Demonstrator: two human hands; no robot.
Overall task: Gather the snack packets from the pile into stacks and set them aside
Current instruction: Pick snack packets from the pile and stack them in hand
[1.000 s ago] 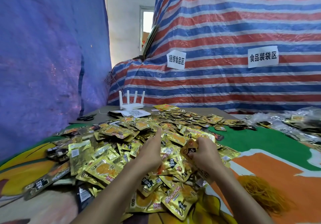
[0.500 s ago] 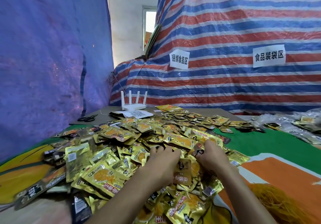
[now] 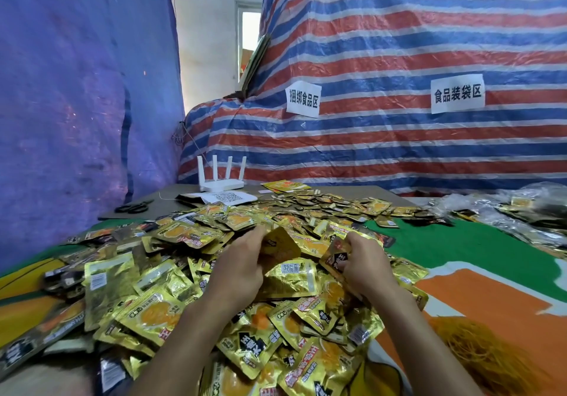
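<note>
A big pile of gold snack packets (image 3: 159, 309) covers the table from the near edge to the far side. My left hand (image 3: 239, 269) sits in the middle of the pile, its fingers curled round a gold packet (image 3: 280, 246) that is lifted and tilted. My right hand (image 3: 366, 268) is just to the right and grips a small stack of packets (image 3: 337, 256) with a dark label facing me. A silver-backed packet (image 3: 291, 280) lies between the two hands.
A white router (image 3: 221, 180) and a QR-code sheet (image 3: 228, 197) stand at the back, with scissors (image 3: 133, 207) to their left. Orange rubber bands (image 3: 491, 355) lie heaped at the near right. Clear bags (image 3: 521, 211) sit at the far right. Tarpaulin walls enclose the table.
My left hand has lifted a gold packet out of the pile. My right hand has drawn slightly right, keeping its stack. The view has tilted a little.
</note>
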